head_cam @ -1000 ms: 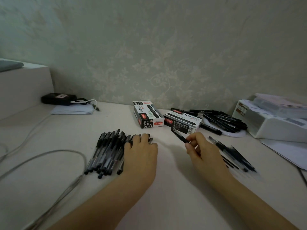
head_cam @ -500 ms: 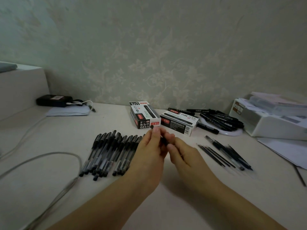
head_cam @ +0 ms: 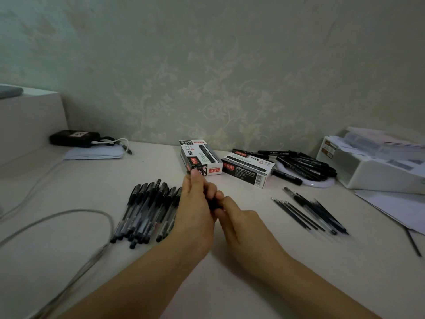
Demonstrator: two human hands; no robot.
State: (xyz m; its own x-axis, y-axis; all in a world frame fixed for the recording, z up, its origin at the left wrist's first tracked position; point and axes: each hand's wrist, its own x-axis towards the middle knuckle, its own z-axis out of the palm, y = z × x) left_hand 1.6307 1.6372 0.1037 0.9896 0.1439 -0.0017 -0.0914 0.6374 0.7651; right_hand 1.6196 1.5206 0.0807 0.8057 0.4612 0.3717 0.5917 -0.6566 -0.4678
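Two bare hands meet over the middle of a pale, smooth bench, working on one black pen. The left hand has its fingers curled round the far part of the pen, which is mostly hidden behind them. The right hand pinches the near end between thumb and forefinger, its other fingers loosely folded. The pen is held just above the bench, between the two hands, and only a short dark stretch of it shows.

The hands seem to be fitting the pen's parts together or capping it. To do that well, one hand should hold the barrel steady while the other pushes straight along its length, without bending it, until the parts seat.

To the left, partly under the left wrist, lies a row of finished pens. They are slim, with clear barrels and black caps, and lie side by side, touching. To the right, well apart, lies a loose fan of thin dark refills and pen parts. Behind the hands sit two small cardboard boxes, one on its side with an end facing us and one lying flat, printed black, white and red. Past them a heap of black markers rests on a white dish. A grey cable loops across the bench at the left, and a white plastic tray of papers stands at the far right.
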